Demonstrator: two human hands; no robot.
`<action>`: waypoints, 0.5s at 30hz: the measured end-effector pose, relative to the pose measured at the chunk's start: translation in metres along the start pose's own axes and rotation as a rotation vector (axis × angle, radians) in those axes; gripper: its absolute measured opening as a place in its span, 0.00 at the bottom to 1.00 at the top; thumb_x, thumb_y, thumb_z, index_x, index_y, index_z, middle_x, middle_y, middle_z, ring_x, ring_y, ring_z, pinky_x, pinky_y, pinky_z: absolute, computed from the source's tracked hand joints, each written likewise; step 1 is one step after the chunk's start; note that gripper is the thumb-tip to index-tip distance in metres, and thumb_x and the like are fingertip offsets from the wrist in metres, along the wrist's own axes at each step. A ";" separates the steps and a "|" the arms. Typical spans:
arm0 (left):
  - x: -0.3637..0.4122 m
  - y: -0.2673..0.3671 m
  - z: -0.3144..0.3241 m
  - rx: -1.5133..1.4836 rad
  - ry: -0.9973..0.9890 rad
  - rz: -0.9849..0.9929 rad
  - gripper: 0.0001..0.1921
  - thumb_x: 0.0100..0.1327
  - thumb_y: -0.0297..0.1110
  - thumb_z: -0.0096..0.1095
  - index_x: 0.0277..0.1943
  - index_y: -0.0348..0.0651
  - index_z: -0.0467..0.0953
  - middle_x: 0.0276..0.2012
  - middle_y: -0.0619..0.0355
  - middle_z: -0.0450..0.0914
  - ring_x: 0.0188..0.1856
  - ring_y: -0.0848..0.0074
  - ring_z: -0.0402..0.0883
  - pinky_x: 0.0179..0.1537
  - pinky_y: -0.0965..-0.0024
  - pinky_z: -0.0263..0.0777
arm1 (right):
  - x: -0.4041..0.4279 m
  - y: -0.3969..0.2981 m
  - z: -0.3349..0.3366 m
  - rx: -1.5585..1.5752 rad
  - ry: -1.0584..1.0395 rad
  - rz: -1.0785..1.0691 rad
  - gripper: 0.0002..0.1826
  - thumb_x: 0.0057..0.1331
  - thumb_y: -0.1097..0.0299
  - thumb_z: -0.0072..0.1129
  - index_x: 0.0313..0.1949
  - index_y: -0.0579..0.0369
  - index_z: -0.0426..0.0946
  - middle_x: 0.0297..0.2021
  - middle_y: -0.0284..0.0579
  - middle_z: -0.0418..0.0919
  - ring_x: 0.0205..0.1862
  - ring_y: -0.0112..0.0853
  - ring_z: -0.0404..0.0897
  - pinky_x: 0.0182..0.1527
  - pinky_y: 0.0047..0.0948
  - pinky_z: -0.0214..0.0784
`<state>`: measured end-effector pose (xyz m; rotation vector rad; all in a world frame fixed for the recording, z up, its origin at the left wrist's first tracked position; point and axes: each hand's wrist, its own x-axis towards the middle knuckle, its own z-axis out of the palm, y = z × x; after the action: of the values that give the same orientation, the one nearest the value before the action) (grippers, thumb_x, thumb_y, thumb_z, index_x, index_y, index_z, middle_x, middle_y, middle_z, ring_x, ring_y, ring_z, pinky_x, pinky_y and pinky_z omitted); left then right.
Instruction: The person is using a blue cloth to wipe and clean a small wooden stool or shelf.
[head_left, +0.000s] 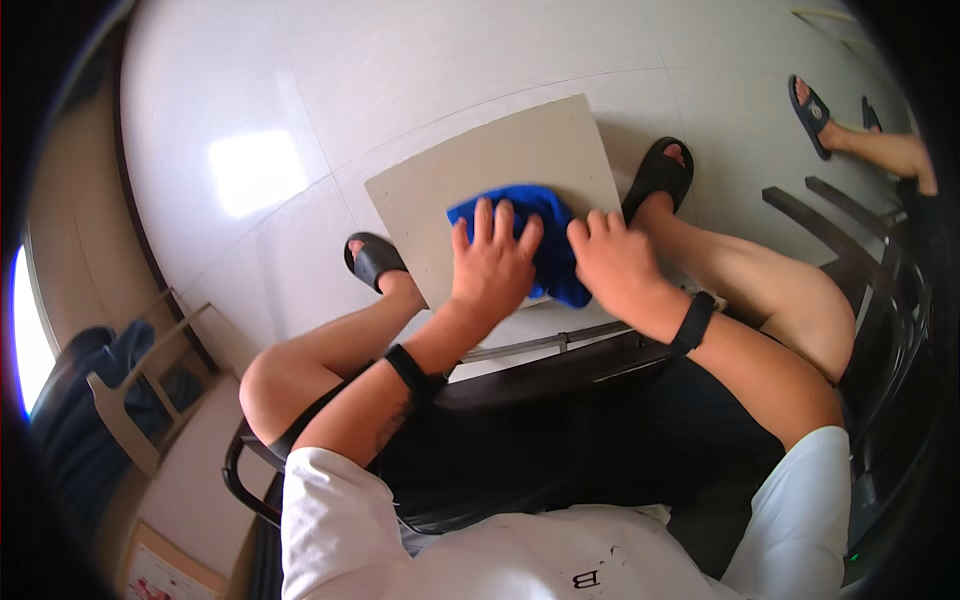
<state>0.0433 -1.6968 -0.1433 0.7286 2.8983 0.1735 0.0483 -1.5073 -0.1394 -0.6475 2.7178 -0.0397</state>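
Observation:
A crumpled blue cloth (551, 247) lies on the right part of a beige board or low tabletop (480, 165) between the knees. My left hand (495, 259) rests on top of the cloth with its fingers spread, pressing it flat. At the cloth's right edge is my right hand (615, 262), its fingers curled down; the fingertips are hidden, so whether they pinch the cloth cannot be told. Each wrist wears a black band.
Glossy floor tiles (337, 75) surround the board. Dark metal chair arms (832, 232) stand at the right, near another person's leg (874, 146) in a black slide. At the left is a wooden chair (127, 420) with dark clothing on it. A framed picture (169, 570) shows at the lower left.

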 end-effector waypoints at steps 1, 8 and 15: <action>0.006 -0.011 -0.009 -0.006 0.008 -0.057 0.27 0.50 0.34 0.63 0.56 0.56 0.72 0.57 0.49 0.69 0.64 0.55 0.64 0.53 0.49 0.64 | 0.012 0.003 -0.005 -0.009 0.053 0.013 0.10 0.58 0.67 0.56 0.40 0.52 0.72 0.34 0.42 0.75 0.38 0.35 0.78 0.26 0.30 0.75; -0.017 -0.071 -0.018 -0.062 -0.094 -0.132 0.26 0.55 0.30 0.59 0.59 0.57 0.71 0.51 0.52 0.70 0.51 0.57 0.71 0.42 0.56 0.70 | 0.078 0.012 -0.037 -0.032 0.176 -0.040 0.13 0.59 0.70 0.57 0.44 0.53 0.72 0.39 0.49 0.73 0.44 0.44 0.76 0.35 0.38 0.78; -0.081 -0.080 -0.026 -0.135 -0.263 -0.196 0.28 0.57 0.29 0.61 0.62 0.48 0.66 0.45 0.50 0.73 0.47 0.58 0.77 0.41 0.59 0.73 | 0.134 -0.056 -0.039 0.016 0.226 -0.203 0.16 0.59 0.72 0.59 0.47 0.51 0.74 0.42 0.48 0.73 0.47 0.45 0.74 0.43 0.40 0.75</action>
<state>0.0723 -1.8069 -0.1199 0.4074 2.6551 0.2283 -0.0524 -1.6189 -0.1401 -0.9658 2.8488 -0.1955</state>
